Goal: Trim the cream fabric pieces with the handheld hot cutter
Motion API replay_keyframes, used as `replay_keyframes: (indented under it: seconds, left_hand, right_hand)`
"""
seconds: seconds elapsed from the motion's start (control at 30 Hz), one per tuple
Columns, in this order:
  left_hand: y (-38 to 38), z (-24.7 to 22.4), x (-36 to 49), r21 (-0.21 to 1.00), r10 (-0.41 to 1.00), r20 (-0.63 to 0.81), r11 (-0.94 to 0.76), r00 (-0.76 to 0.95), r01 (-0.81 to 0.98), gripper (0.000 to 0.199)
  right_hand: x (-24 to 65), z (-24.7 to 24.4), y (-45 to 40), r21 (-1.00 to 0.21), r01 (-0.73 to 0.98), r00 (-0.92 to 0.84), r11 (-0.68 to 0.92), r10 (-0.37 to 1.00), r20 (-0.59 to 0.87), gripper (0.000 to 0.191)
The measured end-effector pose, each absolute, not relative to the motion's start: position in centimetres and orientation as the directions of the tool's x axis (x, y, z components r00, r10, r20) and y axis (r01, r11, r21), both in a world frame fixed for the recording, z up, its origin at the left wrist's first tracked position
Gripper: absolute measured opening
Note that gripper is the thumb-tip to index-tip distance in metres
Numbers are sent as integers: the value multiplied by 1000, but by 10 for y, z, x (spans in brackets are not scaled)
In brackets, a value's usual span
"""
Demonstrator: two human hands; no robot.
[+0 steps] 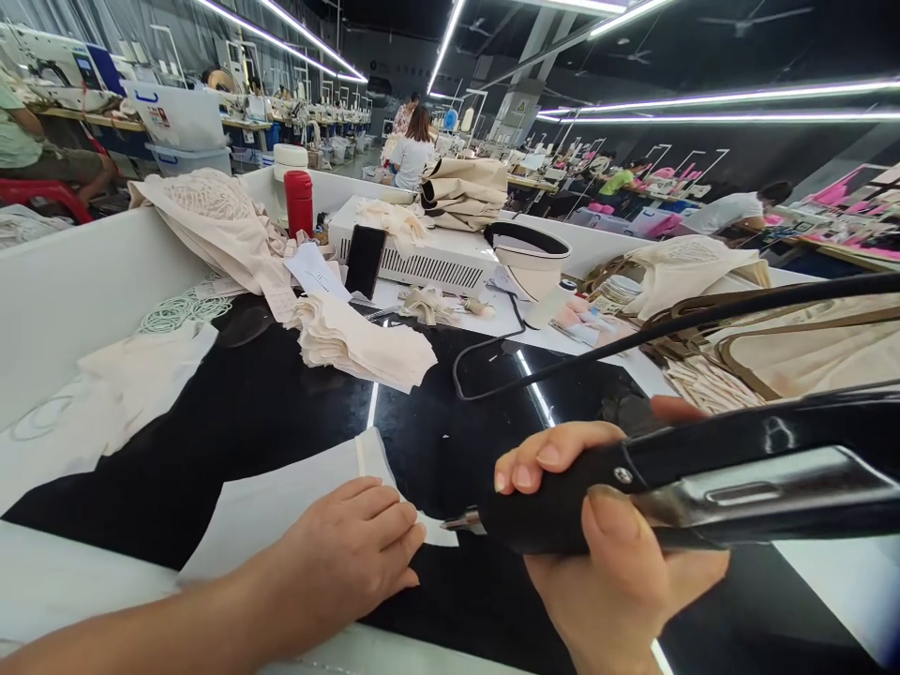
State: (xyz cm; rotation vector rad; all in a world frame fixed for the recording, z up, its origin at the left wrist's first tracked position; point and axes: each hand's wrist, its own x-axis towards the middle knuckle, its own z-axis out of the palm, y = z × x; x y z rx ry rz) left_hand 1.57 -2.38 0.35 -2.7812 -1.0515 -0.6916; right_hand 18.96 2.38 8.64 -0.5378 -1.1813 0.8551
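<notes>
Black tabletop (pixel 450 455) leaves middle passage, with 1 fabric stack (pixel 362 345) and 1 cable (pixel 661 327) obstructing beyond.

Left forearm (pixel 203 609) bare, entering from lower left corner, slanting up toward centre. Left hand (pixel 355 539) low, back upward, fingers (pixel 383 514) slightly bent, close together, pointing right. Right hand (pixel 619 581) right of centre, rising from bottom edge, curled in grip: thumb (pixel 622 530) on near side, fingertips (pixel 555 455) wrapping over from far side. Hands apart.
</notes>
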Motion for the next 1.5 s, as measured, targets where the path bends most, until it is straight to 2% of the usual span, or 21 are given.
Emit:
replay_keyframes:
  seconds: [0.5,0.93,1.03,1.13,1.27,1.5]
  left_hand:
    - [-22,1,19,85,606,455,-759,653,646,37]
    - [-23,5,18,81,610,446,-756,655,649,30]
    - [-23,4,17,105,615,438,-759,655,643,28]
    - [-22,3,15,135,627,426,-757,653,639,20]
    - [-21,3,13,152,628,430,-758,649,634,12]
    - [-21,3,14,143,625,431,-760,652,634,10]
  right_hand:
    - [177,79,29,-757,-301,93,580,808,582,45]
    - [189,78,30,-739,-252,154,624,780,606,46]
    - [189,79,30,-756,-228,156,614,789,594,47]
    - [188,83,27,-760,-275,159,589,808,568,45]
    - [185,83,21,-755,-314,105,576,811,575,46]
    - [181,75,19,-768,-293,64,569,813,578,43]
